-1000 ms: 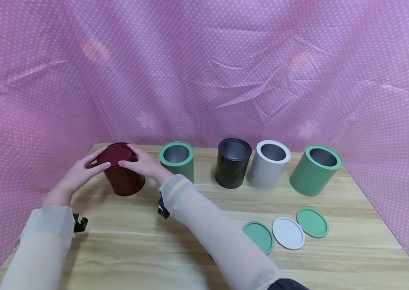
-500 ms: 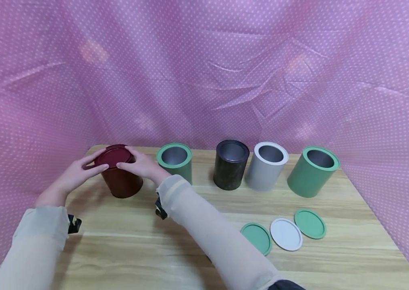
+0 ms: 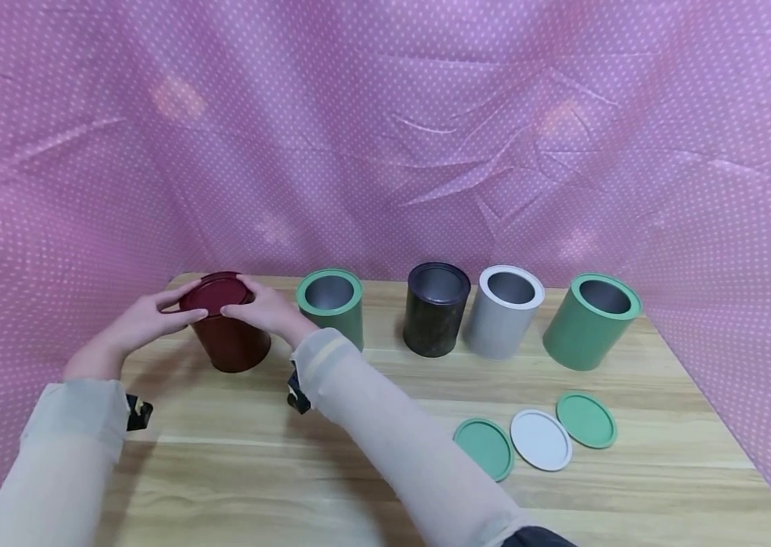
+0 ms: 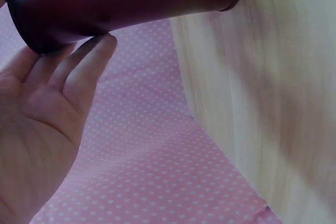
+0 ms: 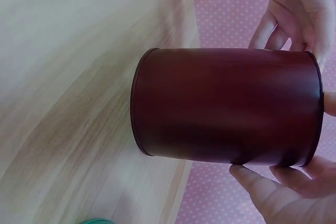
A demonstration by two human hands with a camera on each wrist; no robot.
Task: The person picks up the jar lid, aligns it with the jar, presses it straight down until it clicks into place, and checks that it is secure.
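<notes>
Left hand (image 3: 142,323) and right hand (image 3: 269,310) are grasping a dark red canister (image 3: 233,343)

The left hand is gripping the dark red canister from its left, fingers reaching toward its far side and thumb resting at the near rim. Between both hands, the canister is standing on the wooden table (image 3: 235,471), a red lid (image 3: 216,295) covering its top and hiding the inside. The right hand is gripping it from its right, thumb at the near rim, fingertips touching the side wall in the right wrist view.

Just right of the dark red canister, a left green canister (image 3: 346,322) is standing, its grey interior showing. Farther right of it, a black canister (image 3: 434,328) is standing, greyish within its rim. To its right and nearer the wearer, a left green lid (image 3: 484,450) is lying flat. Continuing rightward from it, a white canister (image 3: 498,327) is revealing a grey interior, while a white lid (image 3: 541,441) and a right green lid (image 3: 586,420) are lying nearer the wearer. Farthest right of it, a right green canister (image 3: 582,338) is standing uncovered, likewise showing grey inside.
</notes>
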